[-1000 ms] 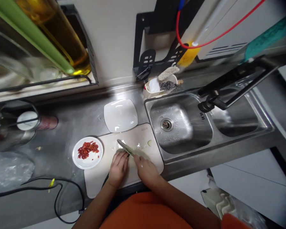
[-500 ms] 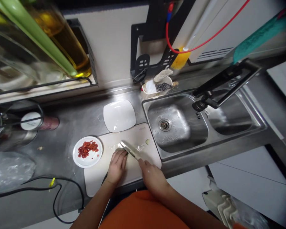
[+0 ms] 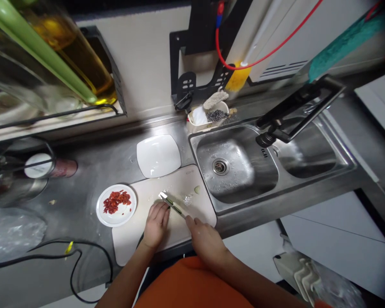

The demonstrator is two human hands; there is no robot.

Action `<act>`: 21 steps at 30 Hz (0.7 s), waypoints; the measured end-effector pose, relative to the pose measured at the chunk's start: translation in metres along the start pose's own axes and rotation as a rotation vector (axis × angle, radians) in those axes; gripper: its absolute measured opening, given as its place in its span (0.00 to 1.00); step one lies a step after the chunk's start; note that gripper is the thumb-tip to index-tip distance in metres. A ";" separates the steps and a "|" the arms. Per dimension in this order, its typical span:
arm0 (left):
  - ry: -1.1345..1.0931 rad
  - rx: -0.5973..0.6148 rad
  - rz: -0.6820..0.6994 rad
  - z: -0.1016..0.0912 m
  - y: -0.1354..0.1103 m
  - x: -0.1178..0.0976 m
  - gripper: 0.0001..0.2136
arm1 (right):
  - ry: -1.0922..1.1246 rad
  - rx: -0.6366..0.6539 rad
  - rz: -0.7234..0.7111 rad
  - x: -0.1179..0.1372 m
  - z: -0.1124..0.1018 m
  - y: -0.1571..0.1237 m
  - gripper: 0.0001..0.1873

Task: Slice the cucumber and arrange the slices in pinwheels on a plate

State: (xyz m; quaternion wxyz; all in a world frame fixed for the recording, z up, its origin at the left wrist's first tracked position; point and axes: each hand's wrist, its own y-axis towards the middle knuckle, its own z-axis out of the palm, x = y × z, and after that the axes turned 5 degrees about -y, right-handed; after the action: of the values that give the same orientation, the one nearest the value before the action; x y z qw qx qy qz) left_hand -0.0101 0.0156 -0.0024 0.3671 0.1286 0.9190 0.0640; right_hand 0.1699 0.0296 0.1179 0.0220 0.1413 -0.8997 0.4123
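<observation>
On the pale cutting board (image 3: 131,239), my right hand (image 3: 207,241) is closed around the handle of a knife (image 3: 173,204). Its blade points up and left, right beside the fingertips of my left hand (image 3: 157,220). Those fingers are curled down over a dark green vegetable, apparently a cucumber, mostly hidden under the palm. A thin pale green slice (image 3: 197,189) lies near the board's right edge. Small wet bits (image 3: 188,199) are scattered beyond the blade.
A white plate with red pieces (image 3: 116,221) overlaps the board's left corner. Behind the board stands a white square dish (image 3: 158,156). To the right is a steel double sink (image 3: 237,201) with a black faucet (image 3: 282,132). A black cable (image 3: 93,244) runs along the left counter.
The knife blade has tilted slightly beside my left fingertips, with green now showing along it. Both hands stay in nearly the same place. The whole view has shifted a little.
</observation>
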 end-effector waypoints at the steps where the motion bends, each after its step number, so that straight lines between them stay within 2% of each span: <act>1: -0.001 -0.001 0.000 0.000 0.000 0.000 0.10 | 0.001 -0.001 0.000 0.000 -0.001 0.000 0.20; 13: -0.002 0.006 -0.005 -0.002 0.002 -0.002 0.10 | 0.018 0.030 0.005 0.002 -0.008 0.003 0.20; 21: 0.000 0.005 -0.007 -0.002 0.002 -0.001 0.10 | 0.006 0.004 -0.007 0.002 -0.008 0.008 0.20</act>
State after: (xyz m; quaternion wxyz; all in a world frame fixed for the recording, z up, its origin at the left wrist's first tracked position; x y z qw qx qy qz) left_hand -0.0101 0.0173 0.0005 0.3670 0.1261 0.9197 0.0604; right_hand 0.1648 0.0404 0.1179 0.0257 0.1435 -0.8983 0.4144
